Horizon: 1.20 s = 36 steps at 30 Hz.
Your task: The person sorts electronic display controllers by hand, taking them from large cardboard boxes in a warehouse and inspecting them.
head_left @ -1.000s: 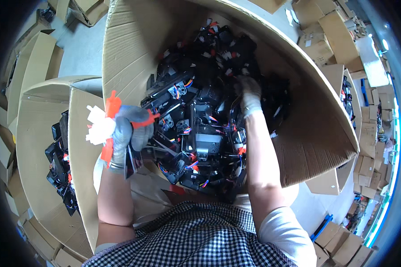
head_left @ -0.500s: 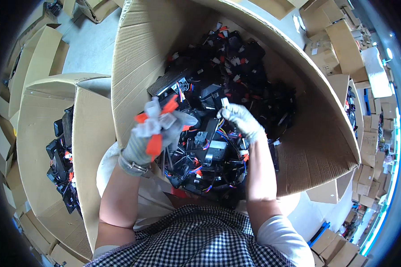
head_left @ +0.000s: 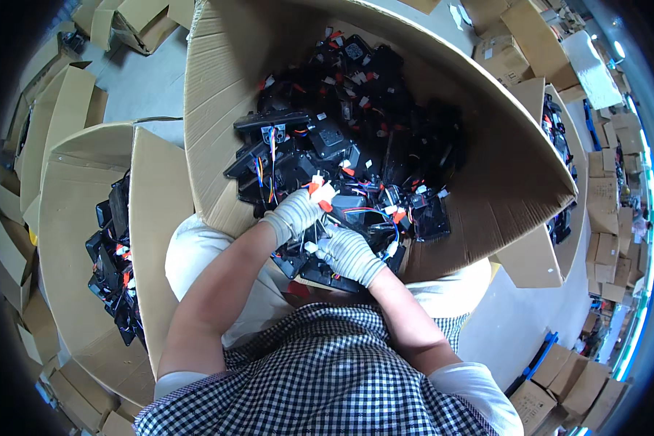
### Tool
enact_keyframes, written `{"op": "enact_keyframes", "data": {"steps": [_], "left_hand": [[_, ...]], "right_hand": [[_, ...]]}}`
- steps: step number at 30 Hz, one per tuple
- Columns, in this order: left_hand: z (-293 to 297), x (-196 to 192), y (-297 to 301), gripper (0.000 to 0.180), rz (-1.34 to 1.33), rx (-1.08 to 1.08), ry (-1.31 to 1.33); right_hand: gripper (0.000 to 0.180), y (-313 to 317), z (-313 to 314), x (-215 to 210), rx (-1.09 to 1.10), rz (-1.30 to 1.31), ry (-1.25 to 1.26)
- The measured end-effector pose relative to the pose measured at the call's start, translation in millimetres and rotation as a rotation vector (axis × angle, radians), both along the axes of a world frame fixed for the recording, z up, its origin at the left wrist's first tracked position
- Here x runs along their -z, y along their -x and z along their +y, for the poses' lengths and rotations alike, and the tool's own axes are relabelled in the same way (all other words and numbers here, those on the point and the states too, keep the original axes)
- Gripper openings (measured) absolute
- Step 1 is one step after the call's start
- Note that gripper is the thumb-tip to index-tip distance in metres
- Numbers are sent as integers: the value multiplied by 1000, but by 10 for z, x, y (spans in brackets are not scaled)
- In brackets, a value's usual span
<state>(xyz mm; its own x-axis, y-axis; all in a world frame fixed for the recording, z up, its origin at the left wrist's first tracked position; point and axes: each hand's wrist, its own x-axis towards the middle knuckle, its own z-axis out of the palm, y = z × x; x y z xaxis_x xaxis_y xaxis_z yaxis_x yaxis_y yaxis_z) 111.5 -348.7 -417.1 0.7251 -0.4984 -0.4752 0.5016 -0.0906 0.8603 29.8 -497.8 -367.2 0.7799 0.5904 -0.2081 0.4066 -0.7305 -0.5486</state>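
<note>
Both hands wear striped pale work gloves and meet low over a large cardboard box (head_left: 221,87). My left hand (head_left: 296,216) is closed round a bunch of white and red plug connectors (head_left: 323,193), which stick out past the fingers. Just to its right, my right hand (head_left: 350,254) has its fingers drawn together among thin wires; what they grip is hidden. A small white plug (head_left: 311,247) shows beside its fingertips. Under and beyond the hands lie many black plastic electronic units (head_left: 330,139) with coloured wires (head_left: 272,145) and plugs, heaped in the box.
A second cardboard box (head_left: 160,240) at my left holds similar black units (head_left: 112,254). Another open box (head_left: 538,254) stands beyond the right wall of the large one. More cartons (head_left: 603,189) are stacked at far right, and flattened or open cartons (head_left: 58,131) lie at far left.
My left hand has come down and right with the connectors, lower into the box. My right hand has moved down and left toward it. The view has shifted slightly.
</note>
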Motion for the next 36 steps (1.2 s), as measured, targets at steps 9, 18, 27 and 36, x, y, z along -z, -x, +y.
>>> {"op": "enact_keyframes", "data": {"steps": [9, 18, 27, 36], "left_hand": [[384, -1276, -150, 48, -514, -345, 353], [541, -973, -178, 24, -1173, -312, -217], [530, -943, -62, 20, -873, -24, -82], [450, -957, 114, 16, -447, 147, 411]], "right_hand": [[16, 142, 28, -79, 68, -72, 230], [34, 4, -168, -1021, 672, 373, -1026], [36, -376, -112, -1323, 610, 444, -710], [34, -181, -343, -991, 588, 1033, -914]]}}
